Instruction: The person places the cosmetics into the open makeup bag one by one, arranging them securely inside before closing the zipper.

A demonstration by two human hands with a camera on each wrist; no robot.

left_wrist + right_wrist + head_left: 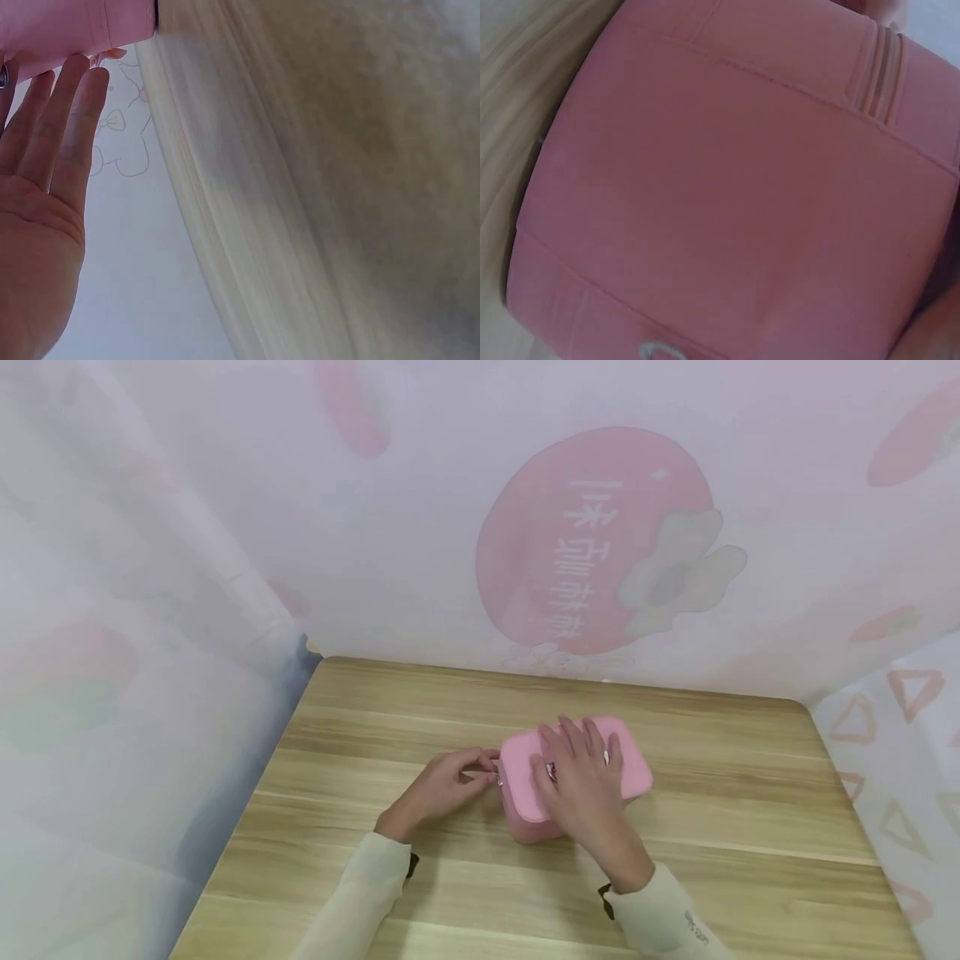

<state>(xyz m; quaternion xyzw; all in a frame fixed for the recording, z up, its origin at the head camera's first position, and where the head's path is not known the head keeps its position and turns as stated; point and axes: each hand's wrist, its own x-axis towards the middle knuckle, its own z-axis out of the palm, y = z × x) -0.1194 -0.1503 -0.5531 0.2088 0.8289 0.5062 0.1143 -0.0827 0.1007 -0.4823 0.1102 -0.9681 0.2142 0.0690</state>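
A pink zippered case [633,768] with rounded corners sits on the wooden table, its lid facing up. At its left end, my left hand [447,783] pinches a small metal zipper pull [499,780] between thumb and index finger. The other fingers [52,131] reach along the case's side in the left wrist view. My right hand [583,777] lies across the lid with its fingers spread, covering part of a small print there. In the right wrist view, the case's side fills most of the picture, with a zipper track [881,75] and a metal ring [662,350].
The wooden table [360,710] has rounded far corners. Behind it hangs a pale wall covering [420,568] with a large pink printed shape. Similar printed covering stands at the left and right sides.
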